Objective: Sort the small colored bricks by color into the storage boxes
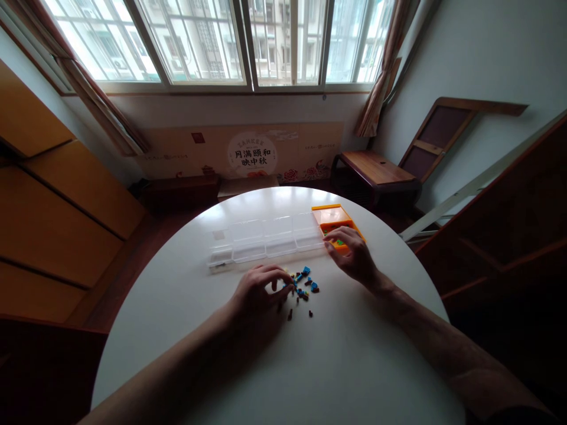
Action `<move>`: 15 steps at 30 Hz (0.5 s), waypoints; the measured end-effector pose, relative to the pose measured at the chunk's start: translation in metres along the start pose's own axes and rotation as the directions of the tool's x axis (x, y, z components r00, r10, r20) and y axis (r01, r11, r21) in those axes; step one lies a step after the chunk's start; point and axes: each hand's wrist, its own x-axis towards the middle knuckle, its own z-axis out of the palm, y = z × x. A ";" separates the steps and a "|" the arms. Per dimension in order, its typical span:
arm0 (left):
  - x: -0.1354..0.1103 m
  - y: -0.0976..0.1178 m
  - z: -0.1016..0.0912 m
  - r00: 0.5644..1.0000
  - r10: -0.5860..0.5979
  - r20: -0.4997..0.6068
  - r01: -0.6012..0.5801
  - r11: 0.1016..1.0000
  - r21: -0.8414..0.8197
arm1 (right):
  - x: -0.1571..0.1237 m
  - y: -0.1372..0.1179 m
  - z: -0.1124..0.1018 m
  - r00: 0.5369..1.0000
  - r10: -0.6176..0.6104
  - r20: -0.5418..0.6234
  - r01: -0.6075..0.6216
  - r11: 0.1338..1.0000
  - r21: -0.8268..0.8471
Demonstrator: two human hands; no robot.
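1. Here's the key line: the heap of small blocks (pixel 302 286) lies just off the fingertips of the left hand (pixel 251 287), to the right of that palm, loose on the white counter (pixel 177 330).
2. Left hand, then: fingers curled, thumb and forefinger drawn nearly together at the heap's left side. A block pinched in there? Cannot tell from this view.
3. Right hand (pixel 354 258): fingers gently bent and parted from the thumb, up by the near side of the orange box (pixel 356 227), green pieces (pixel 339 241) showing inside. Whether it has hold of anything, cannot tell.
4. So the left is the nearer hand to the blocks; the right sits beyond them, up and to the right.
5. No single long axis in that scatter, mostly blue and dark bits, with a dark straggler (pixel 310 313) on the near side.
6. Behind it all, the clear tray (pixel 279 246) runs lengthwise left to right, walling off the far side.
7. Plenty of bare counter toward the person; the curved rim is well clear of the blocks, but closer to the orange box.
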 end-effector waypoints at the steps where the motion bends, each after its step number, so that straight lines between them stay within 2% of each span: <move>1: 0.001 0.000 -0.001 1.000 -0.021 -0.008 0.020 0.997 -0.074 | 0.000 -0.007 0.001 0.998 -0.066 0.024 0.065 0.997 0.032; 4: 0.003 0.002 -0.003 0.996 -0.090 -0.011 0.083 0.957 -0.279 | -0.004 -0.027 0.006 0.951 -0.283 0.128 0.266 0.955 0.135; 7: 0.003 0.004 -0.004 0.989 -0.148 0.019 0.145 0.919 -0.368 | -0.008 -0.038 0.014 0.889 -0.416 0.190 0.380 0.903 0.200; 10: 0.005 0.006 -0.003 0.979 -0.200 0.033 0.197 0.904 -0.379 | -0.012 -0.041 0.021 0.859 -0.465 0.216 0.425 0.881 0.207; 15: 0.009 0.010 -0.003 0.981 -0.182 0.068 0.195 0.912 -0.362 | -0.013 -0.040 0.021 0.863 -0.447 0.234 0.410 0.892 0.193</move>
